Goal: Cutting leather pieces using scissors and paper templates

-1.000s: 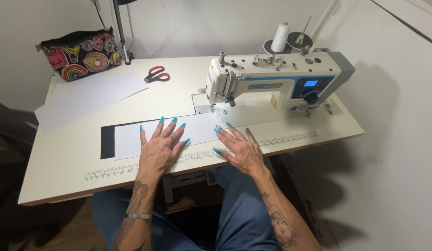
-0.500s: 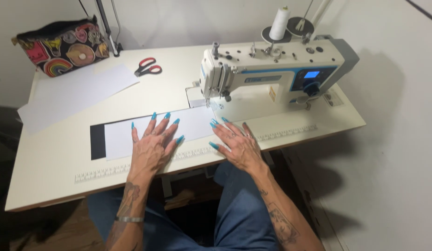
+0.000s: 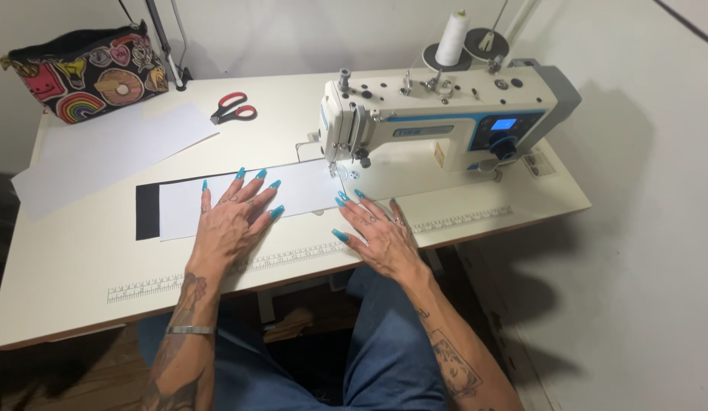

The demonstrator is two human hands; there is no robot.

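White strip (image 3: 293,194) lies under left hand (image 3: 231,221), seemingly flat.

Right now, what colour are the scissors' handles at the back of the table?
Red, with dark blades: the scissors show clearly in the head view.

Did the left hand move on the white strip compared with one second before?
Cannot tell. The camera shifted. The left hand lies flat on the white strip, left of the sewing machine, as before.
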